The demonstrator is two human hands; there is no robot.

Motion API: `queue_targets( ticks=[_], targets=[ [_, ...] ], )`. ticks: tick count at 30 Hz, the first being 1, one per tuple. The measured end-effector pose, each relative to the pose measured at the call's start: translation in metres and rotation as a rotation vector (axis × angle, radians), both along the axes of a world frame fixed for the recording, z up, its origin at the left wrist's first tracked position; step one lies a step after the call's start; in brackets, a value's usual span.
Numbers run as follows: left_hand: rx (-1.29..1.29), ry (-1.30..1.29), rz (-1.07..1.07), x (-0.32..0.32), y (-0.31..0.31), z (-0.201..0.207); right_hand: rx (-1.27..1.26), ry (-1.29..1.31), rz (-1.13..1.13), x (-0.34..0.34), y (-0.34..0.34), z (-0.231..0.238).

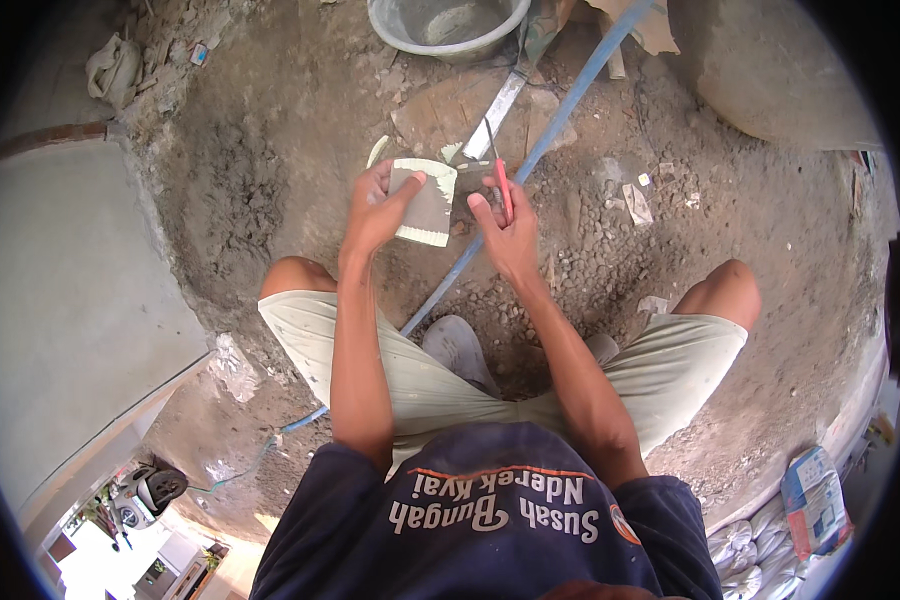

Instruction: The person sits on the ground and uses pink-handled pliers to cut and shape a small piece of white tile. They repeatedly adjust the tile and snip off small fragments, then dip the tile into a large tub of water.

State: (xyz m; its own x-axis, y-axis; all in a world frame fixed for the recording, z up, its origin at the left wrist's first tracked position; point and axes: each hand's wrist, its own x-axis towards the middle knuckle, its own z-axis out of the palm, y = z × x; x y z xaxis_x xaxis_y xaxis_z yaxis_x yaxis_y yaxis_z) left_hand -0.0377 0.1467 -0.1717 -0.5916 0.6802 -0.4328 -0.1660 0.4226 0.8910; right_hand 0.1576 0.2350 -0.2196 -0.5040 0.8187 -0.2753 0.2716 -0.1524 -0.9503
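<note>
My left hand (375,215) grips a flat, squarish piece (431,212) by its left side, thumb on top. The piece has a grey-brown face, a ragged pale yellow-green band along its far edge and a paler strip along the near edge. To its right, my right hand (511,238) is closed around a red-handled tool (502,188) with a thin dark blade or shaft pointing away from me. The tool's exact kind is unclear. Pale slivers (377,151) lie just beyond the piece. The tool and the piece are apart.
A blue pipe (567,110) runs diagonally across the rough dirt ground, passing below my hands. Farther out stand a grey basin (450,45) and a white-faced straight bar (495,115). A smooth grey slab (75,290) borders the left; stuffed white sacks (760,550) lie at lower right.
</note>
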Motion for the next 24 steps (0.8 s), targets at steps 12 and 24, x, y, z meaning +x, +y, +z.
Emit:
queue_targets(
  ticks=[12, 24],
  targets=[
    [0.117, -0.067, -0.134, 0.011, 0.005, 0.044, -0.166, -0.016, 0.155, -0.012, 0.053, 0.061],
    [0.145, -0.126, -0.074, 0.017, 0.015, 0.044, 0.089, -0.078, 0.216, -0.012, 0.069, 0.084]
  ],
)
